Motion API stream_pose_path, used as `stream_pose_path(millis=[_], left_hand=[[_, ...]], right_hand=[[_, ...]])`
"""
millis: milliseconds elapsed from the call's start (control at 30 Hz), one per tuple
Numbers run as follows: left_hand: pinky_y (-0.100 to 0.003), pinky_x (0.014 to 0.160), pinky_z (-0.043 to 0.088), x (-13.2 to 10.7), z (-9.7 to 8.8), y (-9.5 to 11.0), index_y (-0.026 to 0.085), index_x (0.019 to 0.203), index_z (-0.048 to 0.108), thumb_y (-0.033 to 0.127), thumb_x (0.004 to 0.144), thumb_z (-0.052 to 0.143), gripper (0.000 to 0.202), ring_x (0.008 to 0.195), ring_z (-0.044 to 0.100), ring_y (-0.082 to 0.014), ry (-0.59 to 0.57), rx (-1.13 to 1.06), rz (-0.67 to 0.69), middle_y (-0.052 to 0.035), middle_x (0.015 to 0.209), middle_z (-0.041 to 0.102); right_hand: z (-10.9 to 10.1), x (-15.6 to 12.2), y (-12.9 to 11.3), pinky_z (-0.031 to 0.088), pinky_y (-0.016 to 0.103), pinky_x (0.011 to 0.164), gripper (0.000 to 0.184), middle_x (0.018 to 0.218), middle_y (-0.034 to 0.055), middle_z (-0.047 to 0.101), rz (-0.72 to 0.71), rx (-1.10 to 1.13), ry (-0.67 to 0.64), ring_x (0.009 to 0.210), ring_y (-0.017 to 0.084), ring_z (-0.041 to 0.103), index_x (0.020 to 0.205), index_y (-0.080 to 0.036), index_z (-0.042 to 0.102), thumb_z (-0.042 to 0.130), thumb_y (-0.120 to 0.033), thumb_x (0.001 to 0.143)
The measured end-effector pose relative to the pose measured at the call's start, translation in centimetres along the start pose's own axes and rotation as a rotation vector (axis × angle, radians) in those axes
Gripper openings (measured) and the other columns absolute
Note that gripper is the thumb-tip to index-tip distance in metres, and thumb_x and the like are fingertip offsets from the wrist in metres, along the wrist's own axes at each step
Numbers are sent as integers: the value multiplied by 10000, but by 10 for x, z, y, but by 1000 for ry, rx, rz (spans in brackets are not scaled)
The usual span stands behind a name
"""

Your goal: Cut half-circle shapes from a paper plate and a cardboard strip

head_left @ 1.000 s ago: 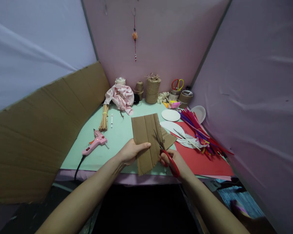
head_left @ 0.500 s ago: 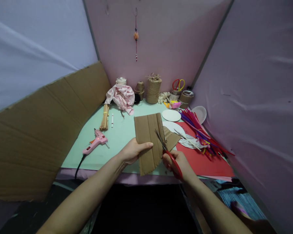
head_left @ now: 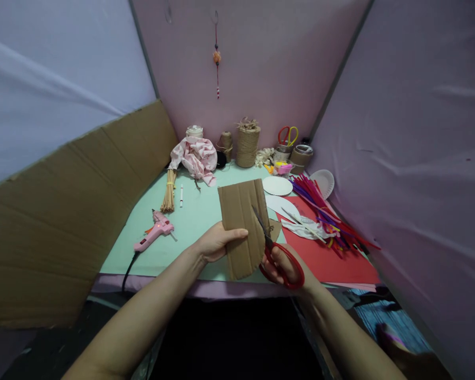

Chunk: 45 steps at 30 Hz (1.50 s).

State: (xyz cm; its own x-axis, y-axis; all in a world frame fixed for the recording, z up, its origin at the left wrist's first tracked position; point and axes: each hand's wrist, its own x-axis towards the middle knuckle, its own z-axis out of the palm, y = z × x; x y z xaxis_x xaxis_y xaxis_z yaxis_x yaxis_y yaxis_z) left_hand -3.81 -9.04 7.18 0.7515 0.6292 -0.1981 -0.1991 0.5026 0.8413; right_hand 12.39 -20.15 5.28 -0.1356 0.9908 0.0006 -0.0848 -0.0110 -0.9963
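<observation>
At centre frame, cardboard (head_left: 242, 211) is clamped by the left hand (head_left: 217, 244), thumb in front, fingers hidden behind. Scissors (head_left: 269, 242) at its right are gripped by the curled right hand (head_left: 280, 259).

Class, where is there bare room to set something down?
Green tabletop is bare between the pink plastic glue gun and the held brown cardboard piece. So is the flat red sheet's front, by the right forearm. Crowded: right, around multicoloured fuzzy stems; back, around the tall brown twine spool.
</observation>
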Motion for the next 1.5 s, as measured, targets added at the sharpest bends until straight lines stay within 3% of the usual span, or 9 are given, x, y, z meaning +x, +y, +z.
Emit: stream_pose_path(millis=[200,367,500,700,900,1033,1167,1333,1500], left_hand=[[-387,800,507,5,-1,-6,89,959,681,313,606,831,445,784,674,-238,96,-22,24,-137,898,733],[-386,859,507,10,-13,11,118,1013,672,319,615,824,471,872,674,-243,307,-36,236,-114,964,735],[-392,908,489,8,-26,39,131,1043,672,314,595,834,511,966,654,-256,349,81,306,-118,1067,714],[-367,781,533,-7,-29,74,143,952,708,288,573,833,424,875,677,-262,83,420,5,-107,959,736],[-275,498,502,-2,-1,105,220,743,738,179,375,870,393,620,671,-235,-226,1001,-99,-19,712,729],[-276,458,465,18,29,108,241,602,698,76,269,842,398,442,570,-177,-326,1145,27,42,519,636],[-334,644,490,35,58,113,233,575,674,80,343,824,316,512,546,-186,-517,1471,-103,29,500,594],[-370,781,447,36,86,118,208,807,712,120,496,780,330,758,609,-259,-401,2035,-70,-44,767,689],[-403,782,447,42,90,95,183,756,712,-7,511,739,311,765,648,-301,-345,2165,-7,-91,756,711]], right_hand=[[1,0,5,239,229,416,579,444,-56,428,73,-46,144,383,86,354,720,-178,525,465,-751,780],[-2,-14,12,289,229,460,604,606,-32,474,140,-32,26,471,89,387,869,-164,526,431,-756,796],[-11,-27,2,301,239,487,582,677,-12,489,173,-150,-27,524,98,398,887,-164,525,476,-736,789],[-35,-24,-33,345,287,528,634,687,15,509,-34,-332,79,563,137,415,881,-183,533,429,-796,758],[-68,1,-47,404,290,570,371,727,8,523,-253,-237,400,594,138,471,865,-205,508,536,-573,834],[-69,12,-65,440,289,615,315,809,33,585,-188,-304,334,671,150,531,880,-192,531,675,-442,753],[-64,7,-75,452,274,622,295,819,32,598,-61,-426,235,724,161,550,881,-197,557,725,-389,733],[-60,-4,-66,477,292,631,300,810,30,614,5,-454,222,735,179,584,870,-194,564,727,-400,726],[-51,0,-42,477,296,673,265,779,11,613,-24,-463,312,713,167,587,825,-195,553,716,-350,685]])
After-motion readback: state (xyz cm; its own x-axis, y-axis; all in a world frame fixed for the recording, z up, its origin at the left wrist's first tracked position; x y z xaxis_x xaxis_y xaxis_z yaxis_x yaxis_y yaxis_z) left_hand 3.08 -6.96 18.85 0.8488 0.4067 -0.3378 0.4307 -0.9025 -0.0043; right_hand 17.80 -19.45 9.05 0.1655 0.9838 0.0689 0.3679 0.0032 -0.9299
